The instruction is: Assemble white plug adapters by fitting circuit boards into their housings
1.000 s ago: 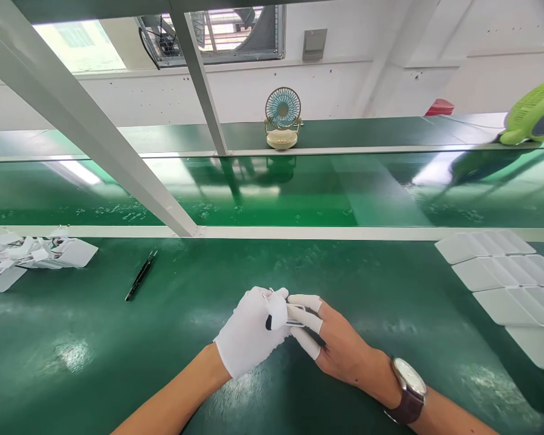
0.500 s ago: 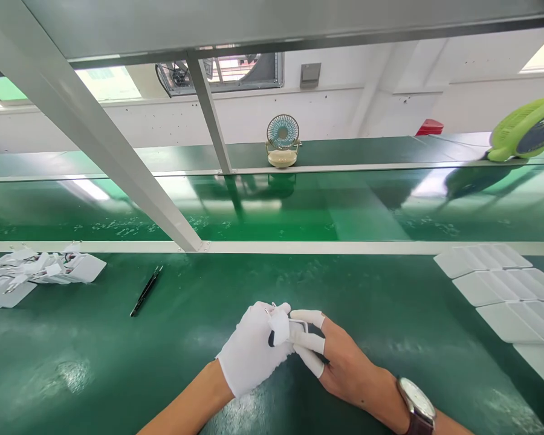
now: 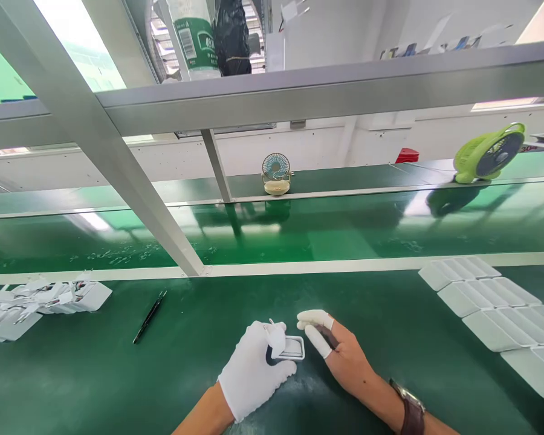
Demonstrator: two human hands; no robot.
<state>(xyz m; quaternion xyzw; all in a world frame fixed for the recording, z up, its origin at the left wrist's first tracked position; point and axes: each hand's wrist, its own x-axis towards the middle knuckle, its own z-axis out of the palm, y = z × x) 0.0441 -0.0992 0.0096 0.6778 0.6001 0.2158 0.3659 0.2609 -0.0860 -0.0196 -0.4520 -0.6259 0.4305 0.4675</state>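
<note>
My left hand [image 3: 256, 365], in a white glove, grips a small white plastic case [image 3: 294, 348] over the bench. Its end toward my right hand is an open, rounded rectangular frame. A white plug-like piece [image 3: 276, 339] with thin metal prongs lies over the case's left part, and a dark patch shows below it. My right hand [image 3: 340, 344], with white finger cots and a watch on the wrist, is just right of the case and apart from it. Its fingers are bent and spread, with nothing visible in them.
Black tweezers [image 3: 149, 317] lie left of my hands on the green bench. Farther left is a pile of white casings with wires [image 3: 40, 308]. Rows of white plastic shells [image 3: 498, 308] stand at right. A slanting metal post [image 3: 140, 193] rises ahead; small fans [image 3: 276, 175] stand beyond.
My right hand has let go of the case and drawn off to the right, baring its frame end. My left hand keeps its grip. The camera view has tilted upward.
</note>
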